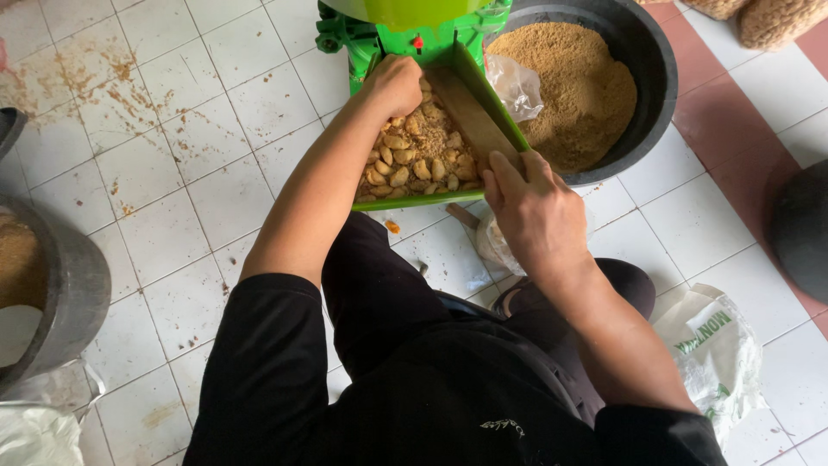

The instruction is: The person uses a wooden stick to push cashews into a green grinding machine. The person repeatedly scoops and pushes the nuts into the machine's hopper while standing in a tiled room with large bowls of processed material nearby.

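A green machine (373, 41) stands on the tiled floor with a green feed tray (405, 201) sloping toward me, full of pale nut pieces (414, 155) and crumbs. My left hand (395, 84) is closed at the top of the tray, pressed into the nuts near the machine's mouth. My right hand (533, 207) grips the lower end of a flat wooden stick (470, 116) that lies along the tray's right wall.
A black tub (649, 82) of brown ground meal sits behind the tray on the right, with a clear plastic bag (517, 85) at its rim. Another grey tub (73, 298) is at left. A white sack (716, 349) lies right of my knee. Floor tiles are crumb-stained.
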